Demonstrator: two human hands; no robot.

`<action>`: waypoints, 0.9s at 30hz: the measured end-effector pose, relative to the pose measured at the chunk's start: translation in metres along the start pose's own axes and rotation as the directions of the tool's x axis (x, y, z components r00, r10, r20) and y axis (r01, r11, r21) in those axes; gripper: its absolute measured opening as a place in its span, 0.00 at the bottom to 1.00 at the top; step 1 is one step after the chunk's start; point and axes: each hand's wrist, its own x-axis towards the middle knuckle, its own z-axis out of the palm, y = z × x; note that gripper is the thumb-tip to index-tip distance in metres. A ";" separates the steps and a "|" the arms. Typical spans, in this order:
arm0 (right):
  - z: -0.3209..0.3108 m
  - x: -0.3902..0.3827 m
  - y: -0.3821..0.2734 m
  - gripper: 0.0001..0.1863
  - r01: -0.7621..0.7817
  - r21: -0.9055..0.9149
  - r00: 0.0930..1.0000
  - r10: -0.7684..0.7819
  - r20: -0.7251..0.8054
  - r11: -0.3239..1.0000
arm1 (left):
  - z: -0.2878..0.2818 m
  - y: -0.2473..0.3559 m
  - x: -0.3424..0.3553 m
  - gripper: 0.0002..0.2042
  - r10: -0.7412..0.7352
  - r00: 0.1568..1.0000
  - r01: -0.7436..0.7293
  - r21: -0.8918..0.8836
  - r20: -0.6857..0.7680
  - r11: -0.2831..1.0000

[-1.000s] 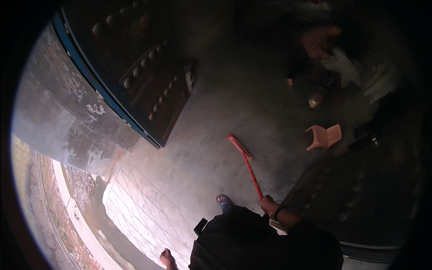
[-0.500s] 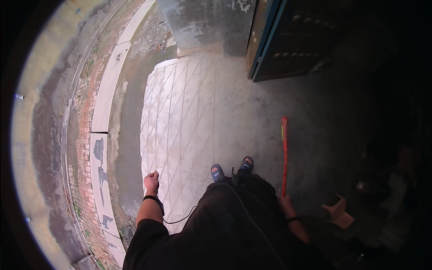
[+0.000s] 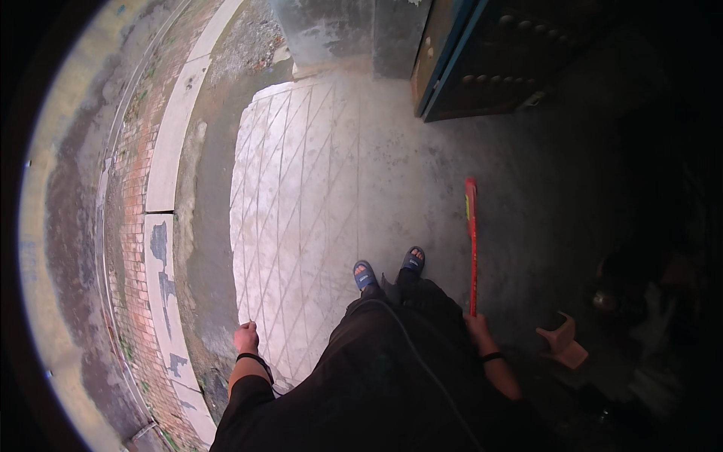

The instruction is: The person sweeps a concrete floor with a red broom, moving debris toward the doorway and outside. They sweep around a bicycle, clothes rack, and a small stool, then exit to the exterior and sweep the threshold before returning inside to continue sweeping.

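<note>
My right hand (image 3: 477,333) is closed round the near end of a long, thin red stick (image 3: 474,256). The stick points forward over the grey floor, and its far end is thicker, with a yellow-green patch. Out to the left, my left hand (image 3: 245,338) is closed with the fingertips pinched together over the pale ramp edge. Whatever it may hold is too small to make out. Dark bands circle both wrists. Between the hands, my feet stand in dark blue slide sandals (image 3: 364,276).
A dark studded door (image 3: 489,68) with a blue edge stands ahead right, beside a grey wall (image 3: 324,34). The scored pale concrete (image 3: 279,196) leads left to a curb (image 3: 162,181) and brick strip. A small orange-pink plastic chair (image 3: 565,343) sits in the dim right side.
My left hand has come back toward my body and slightly left, still pinched. The right hand keeps its hold on the red stick. The whole view has shifted a little.
</note>
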 end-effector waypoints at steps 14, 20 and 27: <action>-0.004 -0.031 -0.042 0.11 -0.004 -0.083 0.999 0.008 0.045 0.997 | 0.011 0.038 0.021 0.21 -0.016 0.956 0.246 -0.768 0.294 0.592; -0.005 -0.025 -0.033 0.14 0.051 -0.131 0.995 -0.040 0.086 0.990 | 0.006 0.050 0.022 0.20 -0.092 0.934 0.320 -0.692 0.346 0.647; 0.002 -0.032 -0.042 0.12 0.058 -0.125 0.998 -0.054 0.042 0.990 | 0.001 0.062 0.016 0.21 -0.066 0.938 0.303 -0.710 0.341 0.636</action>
